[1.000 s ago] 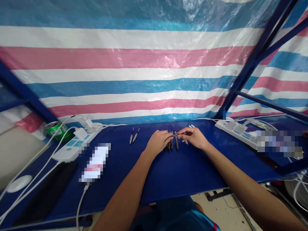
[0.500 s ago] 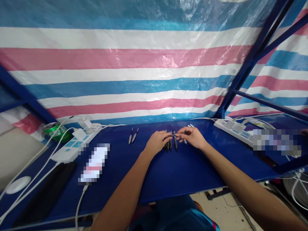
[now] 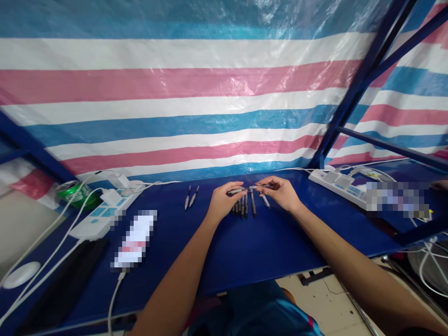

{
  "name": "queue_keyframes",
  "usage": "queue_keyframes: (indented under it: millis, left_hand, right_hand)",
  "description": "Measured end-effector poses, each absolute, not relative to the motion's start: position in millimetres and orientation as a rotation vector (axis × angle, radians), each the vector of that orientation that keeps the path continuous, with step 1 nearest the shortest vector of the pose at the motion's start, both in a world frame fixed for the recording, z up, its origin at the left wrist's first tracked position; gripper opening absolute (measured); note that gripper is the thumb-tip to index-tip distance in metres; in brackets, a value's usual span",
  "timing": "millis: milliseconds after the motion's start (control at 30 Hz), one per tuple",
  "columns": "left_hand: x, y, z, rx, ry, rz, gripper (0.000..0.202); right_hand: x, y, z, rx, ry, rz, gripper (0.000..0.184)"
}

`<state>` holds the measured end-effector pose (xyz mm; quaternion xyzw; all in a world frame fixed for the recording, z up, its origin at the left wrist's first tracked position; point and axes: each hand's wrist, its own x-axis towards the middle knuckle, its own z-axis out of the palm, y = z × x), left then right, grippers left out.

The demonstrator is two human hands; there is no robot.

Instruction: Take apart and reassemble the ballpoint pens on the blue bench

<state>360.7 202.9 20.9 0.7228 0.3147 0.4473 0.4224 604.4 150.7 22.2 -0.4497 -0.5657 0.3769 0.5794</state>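
My left hand (image 3: 227, 199) is closed, its fingertips pinching the dark grip end of a pen (image 3: 236, 191). Opposite it, my right hand (image 3: 280, 192) is closed on the other end, where a thin shiny rod (image 3: 255, 187) points toward the left hand. Whether the two ends are joined I cannot make out. Below the hands, several dark pens (image 3: 244, 209) lie side by side on the blue table, with one dark pen (image 3: 253, 207) slightly apart. A lighter pen (image 3: 266, 200) rests under my right hand. Farther left lie two grey pens (image 3: 190, 199).
On the left are a power strip (image 3: 94, 221) with chargers, a green can (image 3: 75, 193), a blurred phone (image 3: 136, 240) on a cable, a black flat object (image 3: 66, 284) and a white disc (image 3: 21, 275). Another power strip (image 3: 336, 186) lies right. Blue frame bars (image 3: 350, 105) flank the table.
The pen's two ends have moved a little apart between my hands, showing more of the thin rod. My right hand has risen slightly. The view has shifted slightly.
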Motion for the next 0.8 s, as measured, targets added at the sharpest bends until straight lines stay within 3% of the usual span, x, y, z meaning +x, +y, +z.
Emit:
queue_keyframes:
  millis: [800]
  left_hand:
    - [365.0,202.2,22.5,1.360,0.627,1.079,0.041]
  right_hand:
    - [587.4,140.2,31.6,-1.001,-1.379,0.889,0.042]
